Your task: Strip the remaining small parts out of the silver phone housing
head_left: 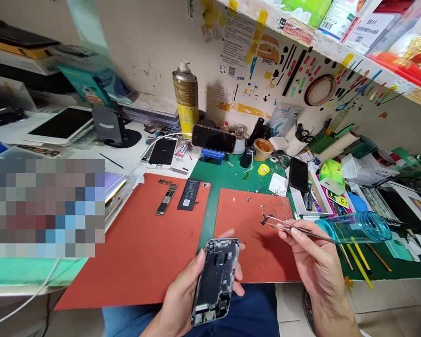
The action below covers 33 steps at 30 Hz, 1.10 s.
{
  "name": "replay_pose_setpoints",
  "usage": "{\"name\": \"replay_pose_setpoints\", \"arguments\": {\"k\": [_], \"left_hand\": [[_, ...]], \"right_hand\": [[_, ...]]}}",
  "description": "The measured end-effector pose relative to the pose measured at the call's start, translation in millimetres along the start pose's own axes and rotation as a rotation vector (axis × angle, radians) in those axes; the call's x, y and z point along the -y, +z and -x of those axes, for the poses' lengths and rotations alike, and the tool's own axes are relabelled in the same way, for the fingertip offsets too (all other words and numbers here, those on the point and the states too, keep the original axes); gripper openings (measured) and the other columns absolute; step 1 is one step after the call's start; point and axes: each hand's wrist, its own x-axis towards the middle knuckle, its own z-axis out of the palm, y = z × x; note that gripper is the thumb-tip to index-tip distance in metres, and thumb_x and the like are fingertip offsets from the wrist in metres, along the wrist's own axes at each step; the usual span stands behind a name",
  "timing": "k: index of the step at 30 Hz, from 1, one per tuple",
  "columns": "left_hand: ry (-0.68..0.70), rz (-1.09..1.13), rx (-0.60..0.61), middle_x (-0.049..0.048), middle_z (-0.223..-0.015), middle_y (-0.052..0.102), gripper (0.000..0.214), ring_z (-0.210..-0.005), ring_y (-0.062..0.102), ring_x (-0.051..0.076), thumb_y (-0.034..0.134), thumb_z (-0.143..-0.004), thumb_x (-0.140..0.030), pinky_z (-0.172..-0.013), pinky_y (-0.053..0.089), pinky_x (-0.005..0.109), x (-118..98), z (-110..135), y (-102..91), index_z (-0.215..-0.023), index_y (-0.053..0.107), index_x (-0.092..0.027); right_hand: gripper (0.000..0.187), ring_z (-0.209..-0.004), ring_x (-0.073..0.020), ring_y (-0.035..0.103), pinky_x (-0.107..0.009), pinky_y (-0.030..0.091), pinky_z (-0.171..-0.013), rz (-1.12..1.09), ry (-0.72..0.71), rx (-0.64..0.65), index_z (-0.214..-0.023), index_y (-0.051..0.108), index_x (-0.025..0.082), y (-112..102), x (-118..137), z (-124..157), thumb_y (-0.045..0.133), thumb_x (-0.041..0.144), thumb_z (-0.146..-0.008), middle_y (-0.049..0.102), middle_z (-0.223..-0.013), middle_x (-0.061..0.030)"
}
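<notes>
My left hand [185, 285] is wrapped round an opened phone housing [210, 281], tilted upright above my lap with its inside facing me. In my right hand [312, 262] a pair of metal tweezers [301, 229] is pinched, pointing left over the right red mat [245, 220]. At the tweezers' tips is a small dark part [264, 219], too small to name. A logic board [167, 199] and a black phone battery [189, 194] lie side by side on the left red mat [133, 262]. Tiny bits, perhaps screws, are scattered near the right mat's far edge.
A blue transparent bottle [358, 227] lies on its side by my right hand. Behind the mats stand a phone on a blue stand [213, 154], a spray can [185, 98] and a white-framed phone screen [163, 153]. A loaded shelf [330, 42] overhangs the upper right.
</notes>
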Motion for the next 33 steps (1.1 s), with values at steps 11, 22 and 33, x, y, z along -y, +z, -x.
{"name": "replay_pose_setpoints", "arguments": {"k": [11, 22, 33], "left_hand": [[0.063, 0.018, 0.150, 0.0173, -0.105, 0.079, 0.077, -0.082, 0.081, 0.029, 0.055, -0.106, -0.064, -0.080, 0.055, 0.036, 12.8, -7.5, 12.5, -0.165, 0.051, -0.015], [0.023, 0.195, 0.148, 0.0152, -0.100, 0.079, 0.073, -0.079, 0.083, 0.027, 0.038, -0.111, -0.069, -0.074, 0.057, 0.031, 14.5, -9.3, 11.9, -0.159, 0.056, -0.016], [0.037, 0.155, 0.168, 0.0150, -0.105, 0.079, 0.078, -0.075, 0.083, 0.028, 0.024, -0.111, -0.071, -0.071, 0.059, 0.035, 6.0, -5.6, 15.5, -0.175, 0.029, -0.027]], "right_hand": [[0.019, -0.084, -0.0204, 0.083, -0.029, 0.071, -0.084, -0.113, 0.117, -0.048, -0.091, 0.087, 0.024, 25.2, -28.0, 27.0, 0.099, 0.032, -0.079, 0.083, -0.104, -0.0069], [0.021, -0.092, -0.0247, 0.082, -0.035, 0.072, -0.085, -0.084, 0.142, -0.084, -0.094, 0.087, 0.024, 16.6, -33.0, 31.0, 0.098, 0.034, -0.079, 0.082, -0.111, -0.0090], [0.017, -0.096, -0.0298, 0.079, -0.047, 0.067, -0.090, -0.135, 0.045, -0.027, -0.104, 0.079, 0.026, 6.7, -9.4, 39.0, 0.075, 0.042, -0.099, 0.072, -0.088, -0.0054]]}}
